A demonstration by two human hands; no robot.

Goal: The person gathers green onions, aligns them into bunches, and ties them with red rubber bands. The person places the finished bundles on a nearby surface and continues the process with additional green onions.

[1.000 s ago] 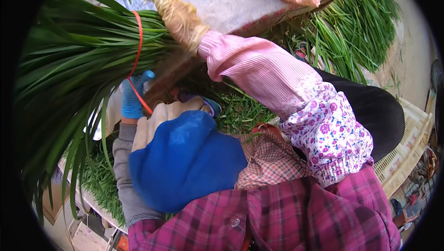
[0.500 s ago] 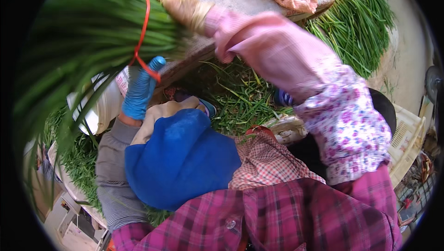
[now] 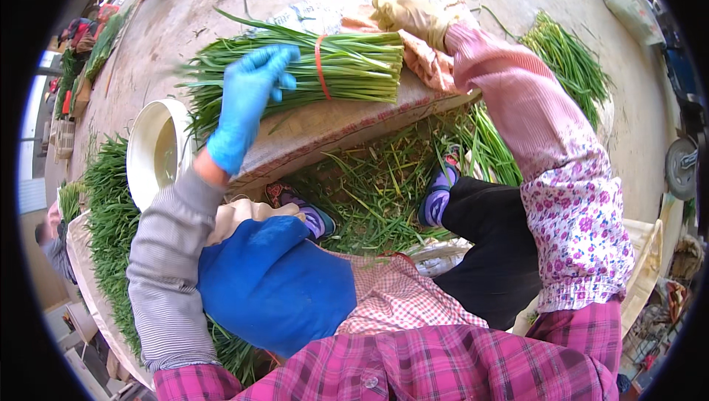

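Observation:
A bunch of long green chives [image 3: 354, 69] lies across the low bench, with a red band [image 3: 323, 67] around it and its pale cut ends toward the right. Over the leafy part is my left hand [image 3: 255, 83] in a blue glove, its fingers bent and apart, gripping nothing that I can see. Beyond the cut ends, my right hand [image 3: 417, 23] in a tan glove is closed on a crumpled pink cloth [image 3: 428, 63]; its fingertips show only in part.
The bench [image 3: 295, 146] has a printed sack spread over it. A white bucket [image 3: 159, 146] stands at its left end, beside heaped chives [image 3: 111, 231]. More chives [image 3: 569, 61] lie at the right. Loose leaves [image 3: 369, 187] litter the ground between my feet.
The banded bunch has come down from the raised left onto the bench. My right hand has let go of it and moved right to the cloth. My left hand has shifted over the leaves.

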